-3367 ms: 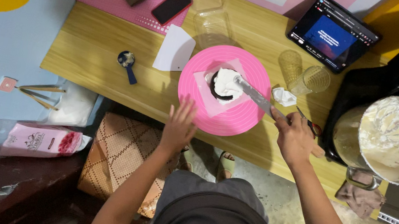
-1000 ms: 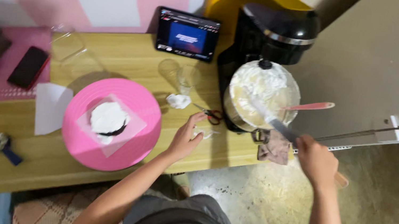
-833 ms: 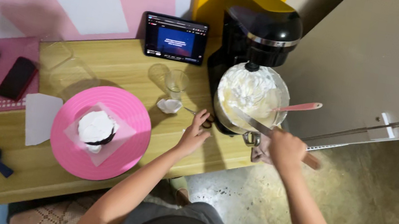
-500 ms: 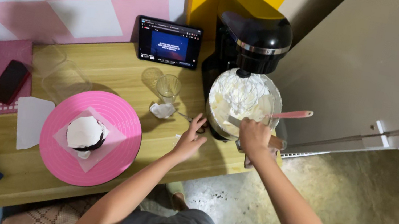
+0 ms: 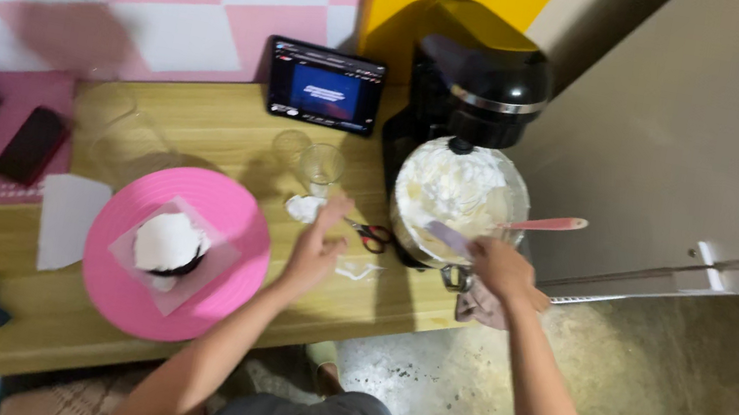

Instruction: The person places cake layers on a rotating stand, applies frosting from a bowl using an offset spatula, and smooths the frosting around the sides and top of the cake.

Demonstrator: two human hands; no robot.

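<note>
Tablet (image 5: pixel 323 88): rectangular, black frame, lit blue screen, propped at bench's (image 5: pixel 203 125) 12 o'clock edge. Phone (image 5: pixel 30 146): dark slab, 9 o'clock.

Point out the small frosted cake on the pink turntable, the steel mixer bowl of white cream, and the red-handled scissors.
Small white-frosted cake (image 5: pixel 167 242), head view, top frosting.
Steel mixer bowl of white cream (image 5: pixel 499 221), head view, right rim.
Red-handled scissors (image 5: pixel 374 234), head view, handle loops.

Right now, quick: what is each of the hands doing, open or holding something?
Left hand: open, fingers spread, over the wooden table near the scissors, holding nothing.
Right hand: closed on a spatula dipped into the cream-filled mixer bowl.
</note>
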